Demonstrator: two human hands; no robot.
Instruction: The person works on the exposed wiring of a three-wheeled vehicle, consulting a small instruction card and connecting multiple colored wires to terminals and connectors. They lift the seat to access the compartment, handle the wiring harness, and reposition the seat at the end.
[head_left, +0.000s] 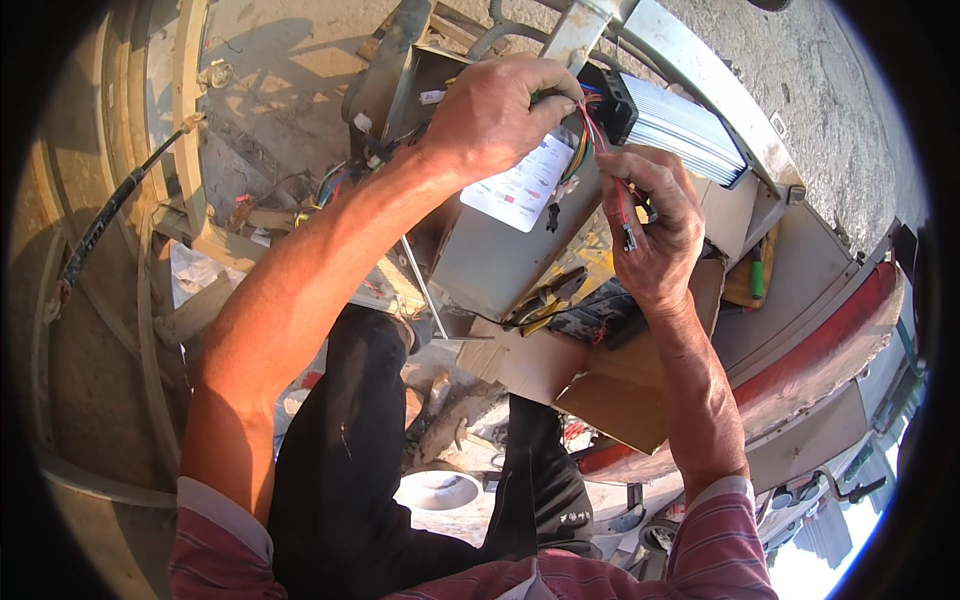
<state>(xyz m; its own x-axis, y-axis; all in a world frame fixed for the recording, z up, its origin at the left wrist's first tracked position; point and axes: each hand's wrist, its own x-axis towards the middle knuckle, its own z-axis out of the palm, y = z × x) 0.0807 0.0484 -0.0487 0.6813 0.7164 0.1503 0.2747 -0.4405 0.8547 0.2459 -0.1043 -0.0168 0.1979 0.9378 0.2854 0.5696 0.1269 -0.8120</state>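
- Beside the ridged silver box [685, 125], coloured wires [581, 150] hang loose, seemingly left slack for handling.
- Left hand [500, 115] pinches some near that box, back upward, probably steadying them.
- Right hand [655, 225], fingers curled, pinches red wire [622, 198], likely keeping it separate; a small plug [629, 238] dangles.

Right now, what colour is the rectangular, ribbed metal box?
The ribbed metal box is silver with a black end (head view).

Wires [582, 148]: red, wht, grn, orng. Finned box [688, 132] slvr, end cap [619, 108] blk. Card [518, 192] wht. Trousers [338, 450] blk. Shirt [718, 550] maroon w/ pale stripes. Handle [757, 279] grn.
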